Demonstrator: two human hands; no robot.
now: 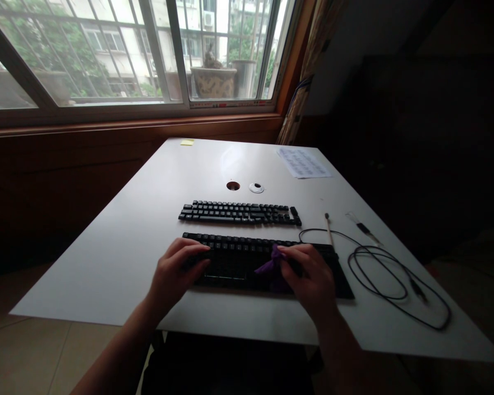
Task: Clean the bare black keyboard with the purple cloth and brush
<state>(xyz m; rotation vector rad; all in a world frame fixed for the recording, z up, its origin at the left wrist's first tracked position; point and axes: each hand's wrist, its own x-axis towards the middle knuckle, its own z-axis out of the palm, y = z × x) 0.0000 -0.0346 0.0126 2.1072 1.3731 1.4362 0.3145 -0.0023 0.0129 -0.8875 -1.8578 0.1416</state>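
Note:
A black keyboard [230, 271] lies near the table's front edge, with keycaps along its back rows and a dark lower part. My left hand [177, 271] rests at its left side, thumb and fingers apart with nothing between them. At the right part of the keyboard, my right hand [308, 271] pinches a purple cloth [269, 266], which hangs down onto the keyboard. Behind it, loose black keycaps [239, 212] stand in rows on the white table.
A black cable [395, 296] loops across the right side of the table [107, 247]. Beside it are a thin brush [328, 227] and a wire tool [364, 227]. Printed papers [303, 163], a yellow note [187, 142], a round hole [233, 186] and a white ring [256, 188] are farther back.

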